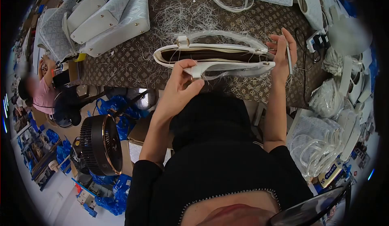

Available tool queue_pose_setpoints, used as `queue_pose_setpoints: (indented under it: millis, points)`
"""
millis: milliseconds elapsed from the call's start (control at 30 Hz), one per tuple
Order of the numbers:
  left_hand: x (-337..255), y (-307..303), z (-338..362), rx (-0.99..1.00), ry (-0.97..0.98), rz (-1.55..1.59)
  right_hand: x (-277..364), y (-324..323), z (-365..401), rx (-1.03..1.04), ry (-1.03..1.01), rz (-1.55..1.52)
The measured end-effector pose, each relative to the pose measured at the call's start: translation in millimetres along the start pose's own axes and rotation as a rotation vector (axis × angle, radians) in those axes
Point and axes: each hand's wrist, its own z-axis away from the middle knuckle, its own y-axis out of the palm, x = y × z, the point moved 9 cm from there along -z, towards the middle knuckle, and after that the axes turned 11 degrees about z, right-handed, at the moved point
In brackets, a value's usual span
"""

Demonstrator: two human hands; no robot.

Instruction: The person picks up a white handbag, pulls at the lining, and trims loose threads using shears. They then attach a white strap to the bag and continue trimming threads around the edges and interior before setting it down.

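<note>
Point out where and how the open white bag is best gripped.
Probably pinch the open white bag by its near rim, from the person's side, beside the strap tab where the left hand is: the gaping mouth leaves that thin edge exposed.

The person wears a black top point(227, 165) with sleeves point(146, 179) ending near the elbows, its round neckline edged in small pale dots point(227, 194) (beads or stitching), and dark-rimmed glasses point(312, 205); the left hand point(180, 86) and right hand point(285, 50) are bare.
</note>
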Motion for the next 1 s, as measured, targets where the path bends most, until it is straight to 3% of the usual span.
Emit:
queue_pose_setpoints:
  millis: [400, 733, 833, 933, 1000]
  points:
    - [18.4, -9.1, 5.8, 0.028, 0.097, -0.026, -3.2, 2.9, -2.9, -0.025, -0.047, 0.027]
    - [16.2, -9.3, 2.7, 0.065, 0.076, -0.045, -1.1, 1.5, -1.9, -0.045, -0.017, 0.048]
    - [20.0, -8.3, 2.4, 0.097, -0.006, -0.018, 0.1, 2.0, -2.0, -0.054, -0.023, 0.052]
    - [20.4, -8.1, 0.6, 0.108, 0.015, -0.021, 0.4, 1.8, -2.9, -0.056, -0.027, 0.068]
    - [8.9, -6.1, -0.3, 0.11, 0.163, -0.068, 1.2, 2.4, -3.4, -0.055, -0.033, 0.077]
